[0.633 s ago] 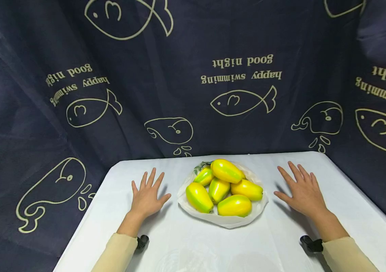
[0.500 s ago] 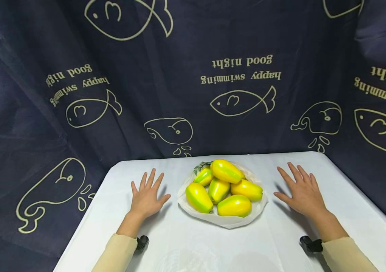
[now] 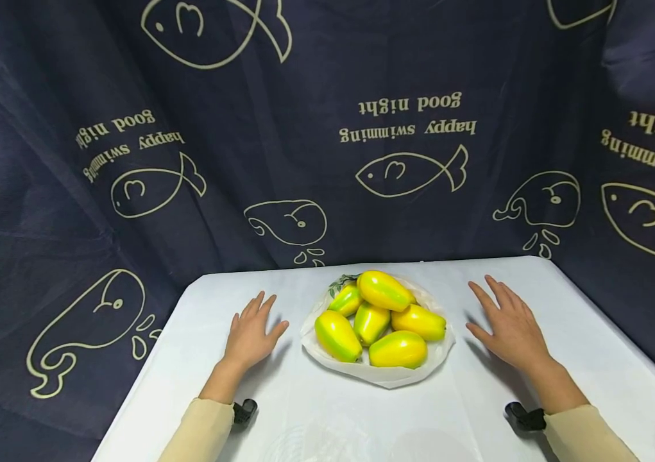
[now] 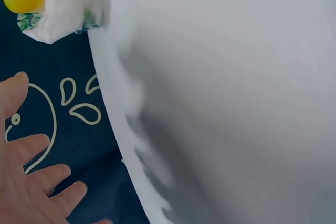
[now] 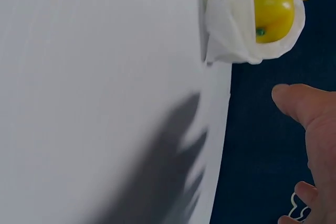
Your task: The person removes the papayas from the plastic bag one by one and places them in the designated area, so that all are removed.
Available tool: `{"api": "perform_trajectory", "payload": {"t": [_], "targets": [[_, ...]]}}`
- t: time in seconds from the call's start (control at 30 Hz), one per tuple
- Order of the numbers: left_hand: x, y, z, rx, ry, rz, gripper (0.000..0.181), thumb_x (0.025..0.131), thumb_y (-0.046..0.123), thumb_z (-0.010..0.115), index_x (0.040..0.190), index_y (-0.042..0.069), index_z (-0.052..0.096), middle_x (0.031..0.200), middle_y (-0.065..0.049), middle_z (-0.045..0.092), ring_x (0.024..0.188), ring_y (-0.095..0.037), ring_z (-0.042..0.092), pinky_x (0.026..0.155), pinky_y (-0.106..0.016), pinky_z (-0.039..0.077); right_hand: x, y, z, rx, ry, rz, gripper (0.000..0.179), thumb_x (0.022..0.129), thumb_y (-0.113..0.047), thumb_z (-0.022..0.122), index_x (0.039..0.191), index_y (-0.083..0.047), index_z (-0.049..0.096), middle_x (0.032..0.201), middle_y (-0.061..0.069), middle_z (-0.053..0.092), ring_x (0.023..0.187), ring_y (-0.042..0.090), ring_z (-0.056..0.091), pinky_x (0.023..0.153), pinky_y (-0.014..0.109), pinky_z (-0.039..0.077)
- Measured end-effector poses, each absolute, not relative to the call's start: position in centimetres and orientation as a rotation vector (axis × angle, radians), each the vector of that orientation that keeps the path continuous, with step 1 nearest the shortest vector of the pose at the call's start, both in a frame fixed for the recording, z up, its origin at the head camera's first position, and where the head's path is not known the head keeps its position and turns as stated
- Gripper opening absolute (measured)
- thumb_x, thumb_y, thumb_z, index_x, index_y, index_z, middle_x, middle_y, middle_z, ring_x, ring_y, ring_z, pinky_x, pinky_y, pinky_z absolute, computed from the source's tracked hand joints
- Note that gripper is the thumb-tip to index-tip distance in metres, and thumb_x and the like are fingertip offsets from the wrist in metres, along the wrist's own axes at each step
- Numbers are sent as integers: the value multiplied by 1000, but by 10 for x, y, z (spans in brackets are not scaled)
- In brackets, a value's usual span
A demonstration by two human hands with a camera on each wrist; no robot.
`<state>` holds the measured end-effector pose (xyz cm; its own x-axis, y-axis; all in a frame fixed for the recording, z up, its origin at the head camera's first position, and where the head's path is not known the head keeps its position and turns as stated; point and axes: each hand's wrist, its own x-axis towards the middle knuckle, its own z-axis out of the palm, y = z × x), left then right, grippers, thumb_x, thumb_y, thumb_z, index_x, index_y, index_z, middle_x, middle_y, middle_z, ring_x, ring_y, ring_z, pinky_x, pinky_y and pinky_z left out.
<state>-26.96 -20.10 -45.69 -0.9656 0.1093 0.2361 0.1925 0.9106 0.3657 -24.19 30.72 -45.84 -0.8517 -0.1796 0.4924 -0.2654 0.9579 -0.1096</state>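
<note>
Several glossy yellow-green papayas [image 3: 398, 350] lie heaped in a white bag [image 3: 387, 377] with its edge rolled down, at the middle of the far half of the table. One papaya [image 3: 385, 290] rests on top of the others. To the left of the bag my left hand [image 3: 249, 337] hovers over the table, palm down, fingers spread and touching nothing. My right hand [image 3: 509, 327] hovers likewise on the right side, thumb towards the bag. In the left wrist view the bag shows a green leaf print [image 4: 30, 21]; the right wrist view shows a papaya [image 5: 274, 6] at its rim.
A white cloth covers the table [image 3: 315, 423]. Behind it and at both sides hangs a dark blue curtain [image 3: 304, 154] with fish and whale drawings. Each wrist wears a black camera, the left camera [image 3: 244, 412] and the right camera [image 3: 523, 417].
The fingers of my left hand have drawn closer together and bent slightly. My right hand's fingers have also come together a little. The bag and papayas stay where they were.
</note>
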Motion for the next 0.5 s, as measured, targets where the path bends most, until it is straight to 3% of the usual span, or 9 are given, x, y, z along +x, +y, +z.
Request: {"api": "perform_trajectory", "payload": {"t": [0.13,0.27,0.37,0.5], "targets": [[-270,-194,-454,-188,-2836,-893,65,99,43,58,153,12,40,160,-19,34,146,-42,35,115,-62,33,-242,299,-454,311,-2606,314,85,82,-25,77,155,-19,35,159,21,30,136,50,36,99,71,38],[-271,-188,-452,-144,-2808,-1180,63,101,45,54,154,14,38,160,-17,35,143,-41,41,115,-60,36,-242,290,-447,308,-2607,443,82,84,-19,74,155,-19,33,161,20,26,135,51,36,92,73,43],[-272,-184,-451,-126,-2780,-1319,62,102,46,53,154,16,38,161,-14,35,139,-40,47,112,-58,40,-244,281,-442,317,-2599,561,79,87,-16,73,156,-17,33,161,21,25,136,51,35,93,72,44],[-274,-179,-451,-109,-2729,-1478,59,102,46,52,153,18,39,160,-13,37,134,-40,52,98,-49,54,-245,269,-434,352,-2583,686,76,89,-18,72,155,-15,35,160,22,26,141,49,32,99,72,41]]}}
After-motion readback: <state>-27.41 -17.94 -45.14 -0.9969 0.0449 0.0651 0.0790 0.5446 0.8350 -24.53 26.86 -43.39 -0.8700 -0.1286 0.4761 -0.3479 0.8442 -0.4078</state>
